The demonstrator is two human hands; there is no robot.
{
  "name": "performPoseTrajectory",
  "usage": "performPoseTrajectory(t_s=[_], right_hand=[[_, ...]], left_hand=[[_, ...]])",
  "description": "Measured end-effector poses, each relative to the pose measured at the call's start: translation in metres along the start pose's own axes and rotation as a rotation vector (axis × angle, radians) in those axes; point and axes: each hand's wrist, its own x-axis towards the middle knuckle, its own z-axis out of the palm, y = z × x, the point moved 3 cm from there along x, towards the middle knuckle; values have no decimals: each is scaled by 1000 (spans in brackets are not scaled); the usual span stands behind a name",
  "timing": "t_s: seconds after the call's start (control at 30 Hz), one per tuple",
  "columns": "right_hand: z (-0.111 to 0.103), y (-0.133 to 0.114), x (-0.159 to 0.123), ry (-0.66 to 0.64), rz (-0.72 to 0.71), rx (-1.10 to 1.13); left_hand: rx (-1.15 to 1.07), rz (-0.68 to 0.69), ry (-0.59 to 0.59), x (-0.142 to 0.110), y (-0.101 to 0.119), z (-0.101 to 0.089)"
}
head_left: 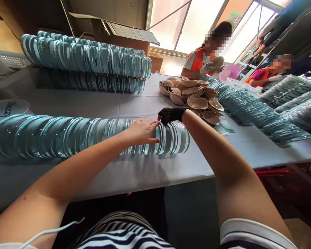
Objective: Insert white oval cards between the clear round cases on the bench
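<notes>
1. Glass discs [89, 133], clear with a blue-green tint and glossy rims, stand on edge in one long row just below both hands. They are packed closely, with bright highlights along their upper edges.
2. The left hand [142, 131], bare, lies over the row near its right end, palm down, with thumb and fingers spread rather than clenched. Its forearm [93, 160] slants up from the lower left.
3. The right hand [171, 116], in a black glove that leaves fingertip skin showing, bends at the wrist with its fingers down at the discs' top edges, next to the left fingertips. Whether it grips a disc, I cannot tell. Its forearm [215, 148] reaches in from the lower right.
4. The row's long axis runs left to right along the near side of the white-covered bench [145, 173]; the disc faces point sideways along it, and the end disc faces right.
5. Beyond the right hand sits a heap of beige shallow cups [197, 102].
6. Farther back on the left, more glass rows [88, 57] are stacked in tiers; others [259, 107] stand on the right.
7. Past the cups, a co-worker in an orange vest [197, 64] holds a beige piece [217, 62].
</notes>
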Motion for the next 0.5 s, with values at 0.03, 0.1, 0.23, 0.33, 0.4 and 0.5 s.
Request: performPoseTrajectory(t_s=[0.03,0.1,0.23,0.33,0.4,0.5], right_hand=[[0,-2,-4,24,-25,-15],[0,-6,-18,126,-65,-55],[4,-14,-39,258,-33,-110],[7,-16,-33,242,-21,-223],[6,-16,-30,272,-26,-278],[6,-16,-42,379,-48,-267]], left_hand=[[-5,-7,-4,0,-1,0],[-12,-15,-21,0,-1,-1],[-13,-10,-41,1,1,-2],[-5,-19,-47,0,2,-3],[-3,-30,-60,-1,1,-3],[-10,-43,-72,-1,1,-4]])
